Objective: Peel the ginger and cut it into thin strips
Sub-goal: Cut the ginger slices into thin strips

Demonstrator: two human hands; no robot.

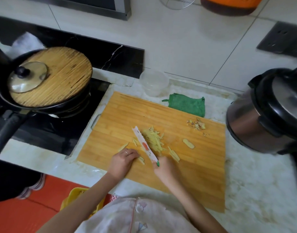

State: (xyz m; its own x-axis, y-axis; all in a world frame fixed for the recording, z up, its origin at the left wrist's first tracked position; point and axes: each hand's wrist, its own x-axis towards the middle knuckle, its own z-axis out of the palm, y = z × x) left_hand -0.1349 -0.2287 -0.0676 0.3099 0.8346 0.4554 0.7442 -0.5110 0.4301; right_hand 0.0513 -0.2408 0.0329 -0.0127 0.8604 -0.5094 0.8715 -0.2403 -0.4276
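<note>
Centre of cutting board (186,165): gripping knife (144,143) in right hand (164,169) beside ginger strips (152,138), resting left hand (122,159) curled alongside, hold unclear

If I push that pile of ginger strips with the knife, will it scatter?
Probably a little: the ginger strips are thin, light and heaped against the knife blade, so most should slide together. Loose ones already lie around the cutting board. Fresh-cut, some may cling to it.
</note>
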